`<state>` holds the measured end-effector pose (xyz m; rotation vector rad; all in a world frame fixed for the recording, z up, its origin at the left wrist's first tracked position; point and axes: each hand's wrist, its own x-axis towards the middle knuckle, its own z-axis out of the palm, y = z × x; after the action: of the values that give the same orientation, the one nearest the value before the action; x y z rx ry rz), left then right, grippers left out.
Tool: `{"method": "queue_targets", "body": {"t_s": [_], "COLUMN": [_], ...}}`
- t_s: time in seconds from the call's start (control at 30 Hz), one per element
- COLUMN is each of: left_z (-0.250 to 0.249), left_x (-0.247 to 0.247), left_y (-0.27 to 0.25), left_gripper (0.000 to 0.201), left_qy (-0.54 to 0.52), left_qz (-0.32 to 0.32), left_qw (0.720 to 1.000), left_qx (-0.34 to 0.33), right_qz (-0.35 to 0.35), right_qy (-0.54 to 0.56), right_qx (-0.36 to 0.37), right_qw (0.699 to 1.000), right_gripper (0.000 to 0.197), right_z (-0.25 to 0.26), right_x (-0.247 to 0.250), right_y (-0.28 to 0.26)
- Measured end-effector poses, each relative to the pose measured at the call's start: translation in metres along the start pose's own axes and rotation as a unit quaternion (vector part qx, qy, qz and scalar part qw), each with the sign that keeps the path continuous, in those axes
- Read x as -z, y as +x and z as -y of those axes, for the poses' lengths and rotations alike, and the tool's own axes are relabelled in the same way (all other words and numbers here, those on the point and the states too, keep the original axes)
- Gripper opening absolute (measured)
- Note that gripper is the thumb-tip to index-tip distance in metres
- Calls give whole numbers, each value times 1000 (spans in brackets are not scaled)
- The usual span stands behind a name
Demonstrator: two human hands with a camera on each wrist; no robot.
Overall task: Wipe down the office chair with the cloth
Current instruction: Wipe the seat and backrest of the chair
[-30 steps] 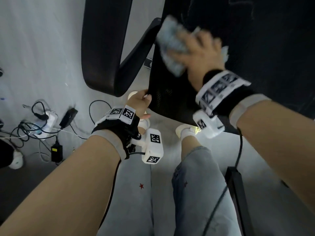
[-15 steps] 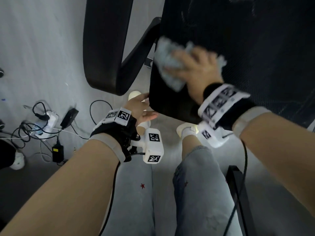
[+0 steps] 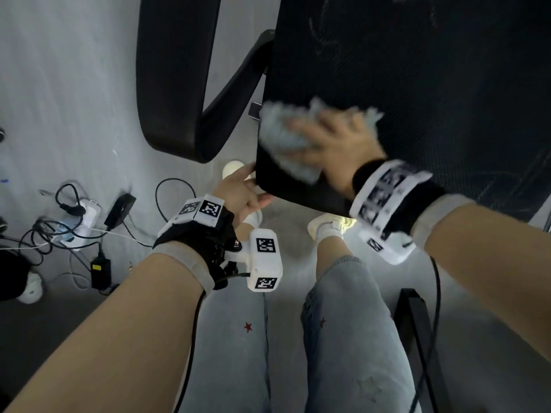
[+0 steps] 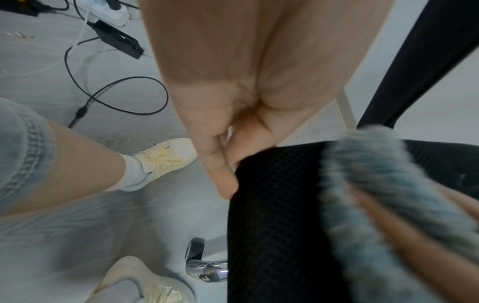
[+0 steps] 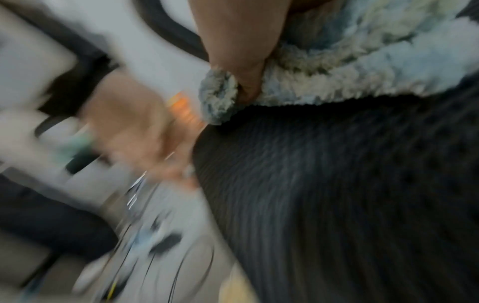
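The black mesh seat of the office chair (image 3: pixel 417 93) fills the upper right of the head view. My right hand (image 3: pixel 334 144) presses a fluffy pale blue cloth (image 3: pixel 283 138) flat on the seat near its front left corner; fingers look spread over the cloth, blurred by motion. In the right wrist view the cloth (image 5: pixel 337 67) bunches under my thumb on the seat (image 5: pixel 350 184). My left hand (image 3: pixel 241 192) grips the seat's front left corner; in the left wrist view its thumb (image 4: pixel 223 180) lies on the mesh edge (image 4: pixel 272 205) beside the cloth (image 4: pixel 376 184).
The chair's black armrest (image 3: pixel 176 84) curves up at the left. A power strip with cables and adapters (image 3: pixel 80 216) lies on the grey floor at the left. My legs in jeans and pale shoes (image 3: pixel 328 228) stand below the seat. A black bar (image 3: pixel 417 329) runs lower right.
My right hand has swept the cloth down the seat toward its front left corner. My left hand has stayed at the seat corner.
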<state>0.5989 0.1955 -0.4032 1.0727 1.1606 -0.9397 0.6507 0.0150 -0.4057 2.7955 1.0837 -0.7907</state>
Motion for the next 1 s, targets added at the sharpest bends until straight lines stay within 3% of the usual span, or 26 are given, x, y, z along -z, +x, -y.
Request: {"method": "queue_targets", "body": {"t_s": [0.07, 0.13, 0.2, 0.3, 0.37, 0.43, 0.5, 0.57, 0.63, 0.7, 0.77, 0.83, 0.9, 0.97, 1.0], "left_z": [1, 0, -1, -3, -5, -10, -17, -23, -29, -33, -37, -38, -38, -42, -42], "left_x": [2, 4, 3, 0, -2, -5, -11, -16, -22, -28, -37, -44, -48, -52, -53], "left_y": [2, 1, 0, -2, -2, -5, -6, -4, -2, -1, -4, -3, -1, -5, -3], "left_gripper": [88, 88, 82, 68, 58, 52, 53, 58, 60, 59, 76, 108, 116, 106, 101], "left_qy": [-15, -9, 4, 39, 99, 138, 161, 196, 243, 270, 269, 289, 346, 403, 427], "left_qz": [1, 6, 8, -4, -5, -4, -1, 8, 13, -5, 1, 5, 1, -10, -11], "left_qw": [1000, 1000, 1000, 999, 995, 990, 985, 976, 963, 953, 950, 940, 920, 896, 882], "left_qx": [7, 3, -5, -10, -13, -30, -57, -96, -117, -135, -156, -179, -185, -188, -201], "right_qz": [-34, -83, -66, -49, -27, -26, -54, -60, -69, -93, -53, -11, -17, -17, -11], "right_qy": [106, 133, 117, 49, -5, -42, -16, 78, 135, 137, 119, 85, 33, 15, 31], "right_qx": [-116, -213, -227, -56, 79, 141, 76, -71, -234, -324, -274, -125, 6, 16, -35], "right_qw": [987, 964, 965, 996, 997, 989, 996, 993, 960, 932, 953, 988, 999, 1000, 999], "right_gripper": [45, 52, 55, 48, 48, 54, 53, 49, 52, 57, 59, 54, 52, 56, 57], "right_z": [-21, -25, -9, 31, 39, 23, -2, -32, -53, -52, -38, -19, -14, -32, -44], "right_x": [13, 21, 19, -6, -22, -22, -6, 9, 18, 27, 30, 23, 19, 23, 24], "right_y": [11, 15, 17, -2, -20, -24, -15, -1, 11, 17, 18, 12, 3, 4, 7]}}
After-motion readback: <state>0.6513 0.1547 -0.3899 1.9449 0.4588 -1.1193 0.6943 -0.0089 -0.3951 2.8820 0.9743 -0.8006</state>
